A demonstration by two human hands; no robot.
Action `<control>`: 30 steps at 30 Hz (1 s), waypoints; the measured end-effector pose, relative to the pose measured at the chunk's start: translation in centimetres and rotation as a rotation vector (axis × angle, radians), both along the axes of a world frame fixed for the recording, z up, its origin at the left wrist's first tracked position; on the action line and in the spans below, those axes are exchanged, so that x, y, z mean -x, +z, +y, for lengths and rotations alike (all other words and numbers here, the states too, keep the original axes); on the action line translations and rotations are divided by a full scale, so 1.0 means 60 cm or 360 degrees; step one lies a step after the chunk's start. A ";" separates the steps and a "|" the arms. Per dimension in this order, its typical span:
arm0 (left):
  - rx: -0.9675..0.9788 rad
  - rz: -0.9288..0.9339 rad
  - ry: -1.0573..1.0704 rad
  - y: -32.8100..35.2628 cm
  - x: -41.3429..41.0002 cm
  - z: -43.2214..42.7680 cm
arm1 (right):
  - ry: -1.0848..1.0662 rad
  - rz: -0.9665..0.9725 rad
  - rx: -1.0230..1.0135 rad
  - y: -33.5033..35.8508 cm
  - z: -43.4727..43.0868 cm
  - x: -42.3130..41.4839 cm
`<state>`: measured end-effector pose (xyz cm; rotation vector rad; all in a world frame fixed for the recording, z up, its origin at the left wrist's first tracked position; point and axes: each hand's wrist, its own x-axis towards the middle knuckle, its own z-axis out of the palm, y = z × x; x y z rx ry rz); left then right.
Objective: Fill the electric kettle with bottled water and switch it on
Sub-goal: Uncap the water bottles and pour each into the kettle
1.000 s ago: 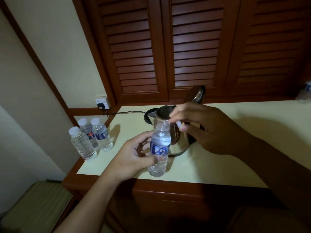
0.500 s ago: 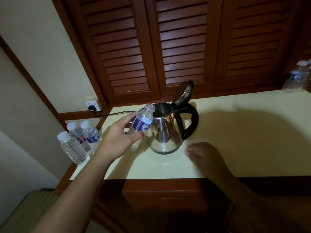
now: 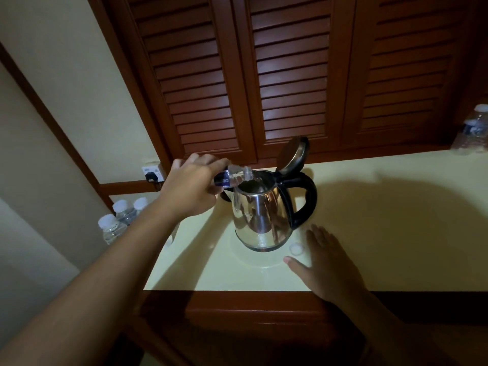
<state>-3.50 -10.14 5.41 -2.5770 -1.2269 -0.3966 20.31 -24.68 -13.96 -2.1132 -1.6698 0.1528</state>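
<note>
A steel electric kettle (image 3: 261,215) with a black handle stands on the cream counter (image 3: 383,220), its lid (image 3: 294,154) hinged up. My left hand (image 3: 190,186) grips a small water bottle (image 3: 233,176) with a blue label, tipped almost level, its uncapped mouth over the kettle's opening. My right hand (image 3: 324,262) rests flat on the counter to the right of the kettle's base, fingers spread. The white bottle cap (image 3: 296,248) lies on the counter just left of those fingers.
Three capped water bottles (image 3: 118,220) stand at the counter's left end, partly behind my forearm. More bottles (image 3: 474,130) sit at the far right. A plug sits in the wall socket (image 3: 151,173). Louvred wooden doors (image 3: 290,83) rise behind the counter.
My left hand carried the bottle up to the kettle and tipped it from upright to nearly level. My right hand took the cap off, set it on the counter and now lies flat.
</note>
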 end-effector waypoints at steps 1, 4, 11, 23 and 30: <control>-0.0069 0.0076 -0.0009 0.003 -0.002 0.002 | -0.0002 -0.0007 -0.0002 0.002 -0.001 0.001; -0.0253 0.0266 -0.0011 0.012 -0.011 0.002 | 0.0002 -0.0013 0.0006 0.006 -0.004 0.002; -0.0458 0.0430 -0.0053 0.014 -0.023 0.009 | 0.0012 -0.0026 0.0006 0.004 -0.004 0.001; -0.0571 0.0555 -0.0083 0.016 -0.030 0.009 | 0.0039 -0.0045 -0.0016 0.001 -0.003 -0.001; -0.0625 0.0623 -0.0121 0.016 -0.038 0.002 | 0.0062 -0.0025 -0.0070 0.000 -0.004 -0.001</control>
